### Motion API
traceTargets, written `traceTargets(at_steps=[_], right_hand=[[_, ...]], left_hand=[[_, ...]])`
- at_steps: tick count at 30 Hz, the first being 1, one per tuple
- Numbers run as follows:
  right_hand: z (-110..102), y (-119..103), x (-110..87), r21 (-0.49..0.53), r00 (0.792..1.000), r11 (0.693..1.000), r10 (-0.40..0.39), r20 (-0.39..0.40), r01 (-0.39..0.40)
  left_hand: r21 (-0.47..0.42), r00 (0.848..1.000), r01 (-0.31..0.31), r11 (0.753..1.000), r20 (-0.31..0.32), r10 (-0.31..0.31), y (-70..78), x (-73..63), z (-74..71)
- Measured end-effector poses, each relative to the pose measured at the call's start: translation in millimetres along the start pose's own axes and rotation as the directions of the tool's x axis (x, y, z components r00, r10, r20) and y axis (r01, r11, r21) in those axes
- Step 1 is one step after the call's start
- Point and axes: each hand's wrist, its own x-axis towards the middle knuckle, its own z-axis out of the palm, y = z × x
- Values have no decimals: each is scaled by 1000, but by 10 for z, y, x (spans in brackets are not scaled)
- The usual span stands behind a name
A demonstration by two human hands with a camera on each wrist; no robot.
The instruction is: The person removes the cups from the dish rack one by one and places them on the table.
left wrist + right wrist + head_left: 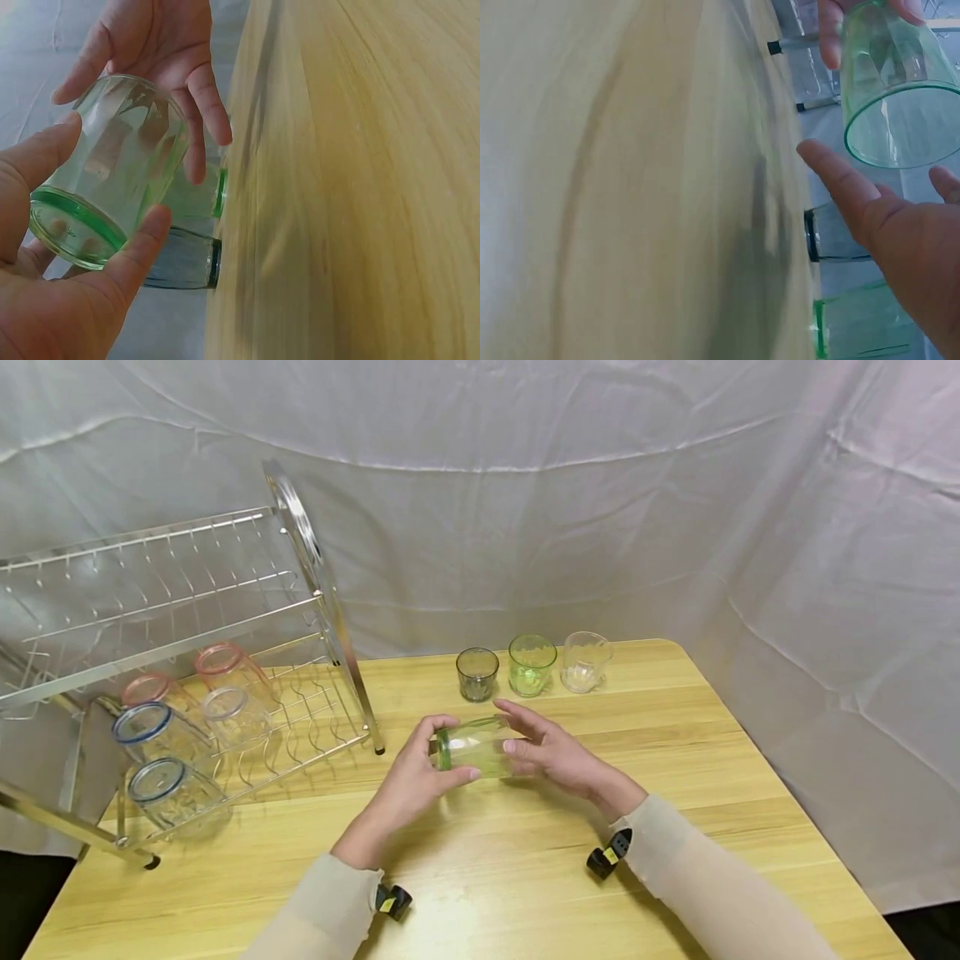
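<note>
A pale green drinking glass is held sideways over the table, its thick base to the left and its mouth to the right. My left hand grips it near the base, thumb along the near side; the left wrist view shows these fingers around the green base ring. Beside the mouth of the glass is my right hand, fingers spread and nearly straight. In the right wrist view a gap shows between this hand and the glass rim.
Along the table's back stand a dark grey glass, another green glass and a clear glass, mouths up. To the left, a two-tier metal dish rack holds several upturned glasses, including a blue-ringed one, on its lower shelf.
</note>
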Motion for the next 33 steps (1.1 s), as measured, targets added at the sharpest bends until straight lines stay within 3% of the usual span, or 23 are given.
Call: traceTargets(at_steps=[6, 11, 20, 33], right_hand=[[57, 41, -4, 191, 998, 982, -9, 56, -2], [95, 80, -8, 279, 999, 960, -24, 34, 14], [128, 112, -8, 291, 999, 956, -29, -38, 39], [120, 140, 0, 276, 998, 960, -41, -42, 51]], left_hand=[[-23, 1000, -10, 1000, 3, 10, -8, 9, 31], [-40, 1000, -8, 999, 7, 8, -6, 11, 51], [-18, 1000, -14, 1000, -14, 14, -7, 13, 73], [0, 999, -31, 1000, -20, 31, -25, 8, 87]])
